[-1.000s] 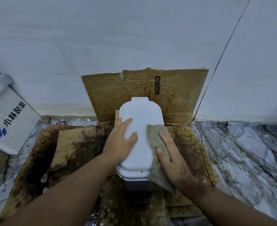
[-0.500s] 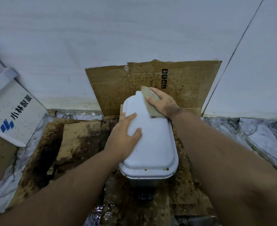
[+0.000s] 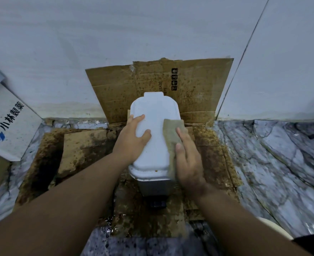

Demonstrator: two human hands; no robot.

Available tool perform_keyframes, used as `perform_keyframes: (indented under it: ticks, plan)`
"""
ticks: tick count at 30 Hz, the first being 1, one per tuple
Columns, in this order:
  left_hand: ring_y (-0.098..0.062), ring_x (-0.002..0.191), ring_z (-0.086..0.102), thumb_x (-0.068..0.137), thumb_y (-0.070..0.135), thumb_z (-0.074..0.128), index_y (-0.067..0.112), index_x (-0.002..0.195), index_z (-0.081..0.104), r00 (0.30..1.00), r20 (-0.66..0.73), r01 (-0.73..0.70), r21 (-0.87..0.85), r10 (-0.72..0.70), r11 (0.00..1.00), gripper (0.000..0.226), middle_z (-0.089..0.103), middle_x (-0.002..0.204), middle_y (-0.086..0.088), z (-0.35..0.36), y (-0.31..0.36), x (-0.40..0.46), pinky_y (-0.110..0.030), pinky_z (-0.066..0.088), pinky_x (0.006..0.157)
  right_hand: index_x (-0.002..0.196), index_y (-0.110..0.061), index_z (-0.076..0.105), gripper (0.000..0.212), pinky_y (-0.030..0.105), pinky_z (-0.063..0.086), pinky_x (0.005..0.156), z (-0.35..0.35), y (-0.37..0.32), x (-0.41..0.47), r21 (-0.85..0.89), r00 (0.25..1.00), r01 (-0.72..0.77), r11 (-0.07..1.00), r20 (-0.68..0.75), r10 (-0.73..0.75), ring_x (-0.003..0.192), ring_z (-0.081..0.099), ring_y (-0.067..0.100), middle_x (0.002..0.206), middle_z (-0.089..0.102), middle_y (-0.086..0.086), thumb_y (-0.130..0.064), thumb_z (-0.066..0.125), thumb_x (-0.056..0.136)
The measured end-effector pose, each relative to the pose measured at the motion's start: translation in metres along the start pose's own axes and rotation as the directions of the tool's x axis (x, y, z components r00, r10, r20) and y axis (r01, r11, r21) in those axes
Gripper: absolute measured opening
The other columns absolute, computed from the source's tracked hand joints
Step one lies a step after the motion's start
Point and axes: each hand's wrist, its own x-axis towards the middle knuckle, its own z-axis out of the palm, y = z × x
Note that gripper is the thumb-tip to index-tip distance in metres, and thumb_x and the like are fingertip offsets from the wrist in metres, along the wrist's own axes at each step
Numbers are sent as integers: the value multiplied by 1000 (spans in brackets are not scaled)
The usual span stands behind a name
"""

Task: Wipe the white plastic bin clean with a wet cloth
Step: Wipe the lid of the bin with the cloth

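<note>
White box [image 3: 10, 124] read "小林製薬"; cardboard [image 3: 158, 84] "BASE". Left hand [image 3: 132, 139] lay flat on bin [image 3: 154, 115]; right hand [image 3: 187, 159] pressed cloth [image 3: 171, 133], fingers straight.

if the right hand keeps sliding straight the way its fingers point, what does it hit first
The right hand lies flat on the cloth along the right edge of the bin lid, fingers pointing away toward the wall. Straight on, it would probably run off the lid's far end and meet the stained cardboard propped there; depth is unclear.

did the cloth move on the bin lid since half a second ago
Yes. The cloth, under the right hand, came from the lid's far end by the cardboard back to the bin's near right edge.
</note>
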Motion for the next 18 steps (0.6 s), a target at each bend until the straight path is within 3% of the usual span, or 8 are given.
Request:
perform_keyframes:
  ticks: [2, 5, 7, 10, 13, 18]
  plan:
    - [-25, 139, 42, 94, 55, 49, 43, 151, 33, 1000, 2, -5, 5, 5, 1000, 61, 14, 169, 9, -2, 1, -1, -49, 44, 105, 147, -9, 42, 51, 51, 31, 117, 26, -11, -39, -224, 990, -16, 974, -139, -15, 143, 36, 30, 154, 40, 13, -34, 36, 103]
    - [-25, 142, 39, 93, 57, 47, 43, 152, 32, 1000, 6, 0, 15, -1, 1000, 63, 12, 170, 8, -4, 1, -2, -46, 44, 105, 148, -12, 38, 58, 58, 24, 117, 44, -13, -64, -336, 991, 14, 942, -118, -56, 143, 27, 41, 157, 26, 22, -43, 41, 99]
    - [-25, 145, 36, 98, 53, 48, 42, 153, 31, 1000, 8, 8, 23, -9, 1000, 60, 9, 170, 6, -3, 3, -3, -41, 42, 103, 147, -21, 39, 61, 54, 26, 118, 22, 1, -52, -256, 996, 82, 963, -18, -90, 146, 26, 34, 159, 24, 16, -48, 50, 94]
    - [-25, 143, 37, 101, 46, 49, 41, 154, 30, 1000, 13, 28, 16, -28, 999, 57, 8, 170, 5, -2, 5, -2, -33, 38, 95, 147, -30, 41, 67, 41, 28, 121, -23, 20, -23, -35, 963, 133, 991, 241, -121, 152, 20, 14, 164, 21, 1, -46, 63, 86]
    - [-25, 141, 39, 101, 46, 49, 41, 154, 30, 1000, 10, 24, 19, -24, 1000, 57, 8, 170, 6, -2, 6, -2, -35, 41, 95, 148, -37, 41, 75, 41, 27, 122, -42, 22, 0, 10, 920, 113, 994, 377, -109, 153, 14, 5, 166, 18, -7, -47, 71, 81]
    - [-23, 142, 38, 100, 47, 50, 40, 154, 31, 1000, 4, 11, 6, -11, 1000, 57, 11, 170, 9, -5, -2, 2, -38, 42, 101, 149, -41, 35, 86, 48, 10, 124, -4, -2, -21, -275, 977, 45, 960, 211, 15, 155, 0, 25, 168, 9, -3, -70, 64, 73]
